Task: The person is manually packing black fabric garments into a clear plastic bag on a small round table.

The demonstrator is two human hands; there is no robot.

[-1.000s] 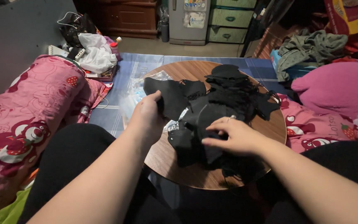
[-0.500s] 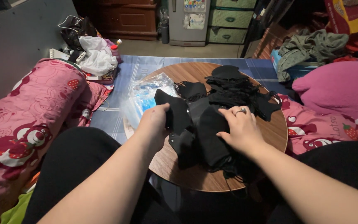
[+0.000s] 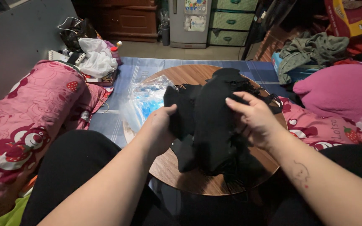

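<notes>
A pile of black garments [image 3: 214,121] lies on a small round wooden table [image 3: 189,73] in front of me. My left hand [image 3: 162,123] grips the left edge of a black piece, fingers closed on the cloth. My right hand [image 3: 252,115] presses on the same piece from the right, with its fingers curled over the fabric. Between both hands the piece is lifted a little above the pile. A clear plastic bag with blue contents [image 3: 145,102] lies at the table's left edge, next to my left hand.
A pink patterned bolster [image 3: 30,121] lies on the left. A magenta pillow [image 3: 340,90] and grey-green clothes [image 3: 315,50] are on the right. White bags and clutter [image 3: 93,58] sit at the back left, green drawers [image 3: 231,21] at the back. My black-clad legs flank the table.
Both hands have gathered a black piece and raised it off the pile. The left hand drew back toward me, and the plastic bag on the left came into view.
</notes>
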